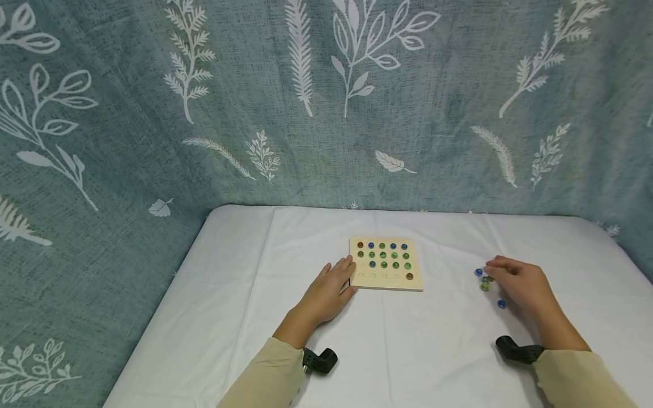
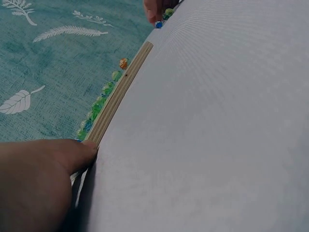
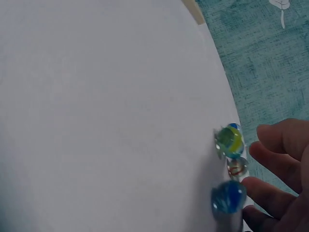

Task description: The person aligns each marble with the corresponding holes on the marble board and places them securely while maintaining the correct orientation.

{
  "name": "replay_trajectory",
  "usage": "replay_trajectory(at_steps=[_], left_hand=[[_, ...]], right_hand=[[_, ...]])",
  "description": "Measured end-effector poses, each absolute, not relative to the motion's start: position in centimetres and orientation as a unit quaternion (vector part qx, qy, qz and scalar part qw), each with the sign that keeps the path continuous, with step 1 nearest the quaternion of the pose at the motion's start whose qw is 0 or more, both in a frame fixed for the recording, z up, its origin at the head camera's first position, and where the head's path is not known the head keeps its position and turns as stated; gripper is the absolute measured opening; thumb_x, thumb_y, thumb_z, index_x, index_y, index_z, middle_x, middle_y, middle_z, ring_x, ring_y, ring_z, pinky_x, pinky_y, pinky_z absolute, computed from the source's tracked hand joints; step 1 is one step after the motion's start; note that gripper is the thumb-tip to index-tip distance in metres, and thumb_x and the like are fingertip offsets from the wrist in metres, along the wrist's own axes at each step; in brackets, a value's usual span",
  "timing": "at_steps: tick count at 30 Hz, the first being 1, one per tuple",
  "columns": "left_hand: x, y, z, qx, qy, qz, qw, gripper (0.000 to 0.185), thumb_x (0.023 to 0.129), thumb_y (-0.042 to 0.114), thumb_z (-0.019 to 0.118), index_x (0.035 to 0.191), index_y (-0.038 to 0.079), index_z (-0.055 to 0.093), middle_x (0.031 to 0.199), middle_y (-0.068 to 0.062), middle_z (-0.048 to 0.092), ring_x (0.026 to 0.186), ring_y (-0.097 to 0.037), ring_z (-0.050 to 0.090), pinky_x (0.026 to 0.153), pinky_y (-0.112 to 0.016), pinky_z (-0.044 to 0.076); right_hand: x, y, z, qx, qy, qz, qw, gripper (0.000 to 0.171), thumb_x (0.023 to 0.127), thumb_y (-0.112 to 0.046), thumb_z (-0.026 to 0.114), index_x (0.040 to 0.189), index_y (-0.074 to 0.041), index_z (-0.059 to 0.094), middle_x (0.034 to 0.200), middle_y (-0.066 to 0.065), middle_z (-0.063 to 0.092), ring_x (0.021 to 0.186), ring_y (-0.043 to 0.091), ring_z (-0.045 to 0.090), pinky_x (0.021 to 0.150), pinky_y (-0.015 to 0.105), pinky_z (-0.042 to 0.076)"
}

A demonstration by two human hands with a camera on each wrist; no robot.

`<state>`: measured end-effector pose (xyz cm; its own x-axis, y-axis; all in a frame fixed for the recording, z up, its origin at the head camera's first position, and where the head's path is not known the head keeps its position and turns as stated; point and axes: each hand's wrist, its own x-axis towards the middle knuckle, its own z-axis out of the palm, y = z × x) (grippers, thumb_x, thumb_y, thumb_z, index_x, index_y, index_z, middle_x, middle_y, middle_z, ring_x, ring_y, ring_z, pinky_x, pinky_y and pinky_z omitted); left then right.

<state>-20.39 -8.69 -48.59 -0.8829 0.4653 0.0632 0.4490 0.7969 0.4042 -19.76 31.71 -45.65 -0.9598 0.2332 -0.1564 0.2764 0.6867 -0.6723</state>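
Marbles (image 1: 484, 281) lie loose on the white tablecloth (image 1: 408, 340), well to the right of the wooden board (image 1: 386, 263), and every place below is told from that board. Nearest to the person, to the right of the board and a little on the near side of it, a single blue marble (image 1: 502, 304) sits beside the right hand (image 1: 520, 285). That hand rests over the loose cluster with its fingers lightly curved and pointing back toward the board. In the right wrist view the fingertips (image 3: 270, 159) sit just beside a green-yellow marble (image 3: 229, 140), a clear one and a blue one, but no finger is seen closing round any of them, so the hand looks relaxed and is gripping nothing. The marbles lie on the board side of this hand, just past its fingertips, which makes it far the nearer of the two hands.

At the board's near left corner, the left hand (image 1: 331, 289) lies flat with straight fingers, and its fingertips touch the board's edge, as the left wrist view also shows.

The board itself lies flat, almost square. Its farther rows of holes are filled with blue and green marbles and one orange one. Its nearest row is mostly bare, with one brownish marble (image 1: 409, 276) at the right end.
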Motion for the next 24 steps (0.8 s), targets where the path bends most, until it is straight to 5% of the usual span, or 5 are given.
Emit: replay_trajectory(at_steps=[24], left_hand=[[-20.3, -8.7, -48.8, 0.236, 0.945, 0.225, 0.018, 0.059, 0.102, 0.033, 0.052, 0.153, 0.009, 0.034, 0.161, -0.001, 0.027, 0.149, -0.015, 0.025, 0.126, -0.038, 0.016]], right_hand=[[-19.8, 30.4, -46.1, 0.095, 0.942, -0.32, 0.015, 0.055, 0.094, -0.046, 0.062, 0.116, 0.004, 0.067, 0.153, 0.03, 0.033, 0.135, 0.058, 0.029, 0.104, 0.07, 0.032]])
